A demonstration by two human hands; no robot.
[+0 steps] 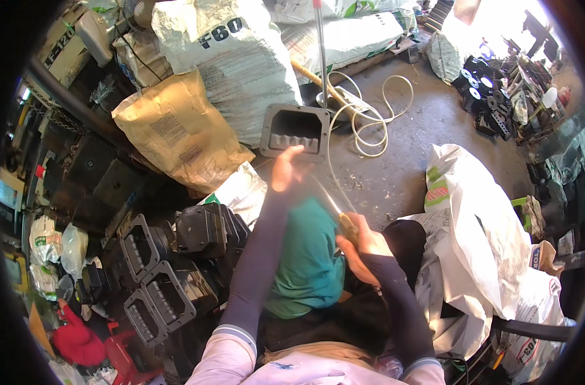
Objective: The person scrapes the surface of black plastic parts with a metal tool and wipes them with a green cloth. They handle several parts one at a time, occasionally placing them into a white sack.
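Observation:
My left hand (287,169) is at the lower rim of a dark grey plastic box (271,131), with a finger or thumb lying over the edge. The box has a wide flange with small holes and a wavy ridge inside its hollow. Part of the left hand is smeared by motion, and its other fingers are hidden. Closer to me, my right hand (367,244) is closed round the wooden handle of a knife (349,227). Its thin blade points up and left toward the box and looks blurred. A teal cloth (308,256) covers my leg between both forearms.
Several similar boxes (170,292) are stacked at left. Large white sacks (241,77) and a brown paper bag (177,128) stand ahead. A pale cable (385,122) loops over the floor. At right are a crumpled white sack (465,237) and black parts (485,93). A red-clothed person (79,340) is lower left.

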